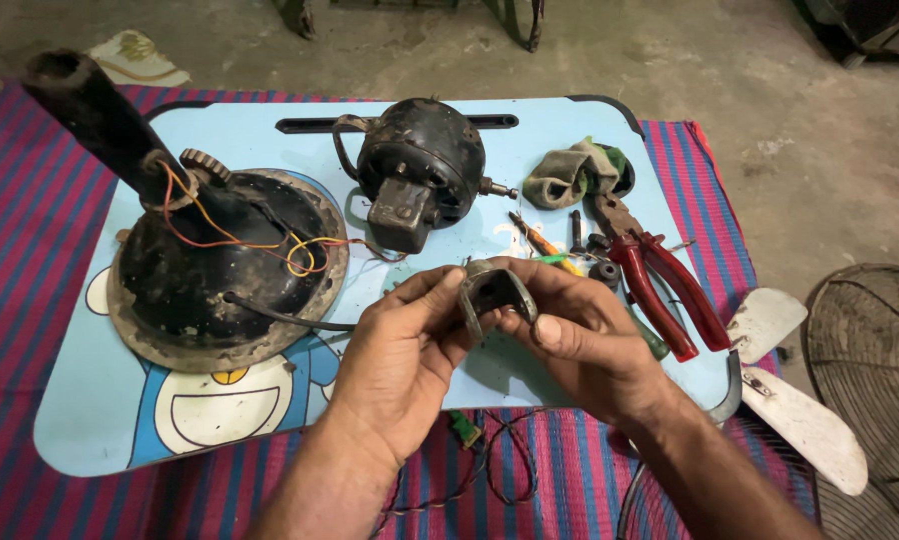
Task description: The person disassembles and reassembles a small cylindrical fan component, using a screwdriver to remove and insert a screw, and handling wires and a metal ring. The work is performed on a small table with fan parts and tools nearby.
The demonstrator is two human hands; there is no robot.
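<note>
Gripping a small curved grey metal bracket (495, 292) between both hands, left hand (400, 350) pinching its left edge, right hand (580, 335) curling fingers around its right side, just above the blue bench (100, 400), near red-handled pliers (660, 285) and a black fan motor (420, 165).

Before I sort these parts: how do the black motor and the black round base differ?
The motor is a compact rounded body with a short shaft poking right; the round base is wider, flatter and carries a tilted post. Coloured wires lie on the base, not the motor. Both are black, grimy and rest on the blue tray.
</note>
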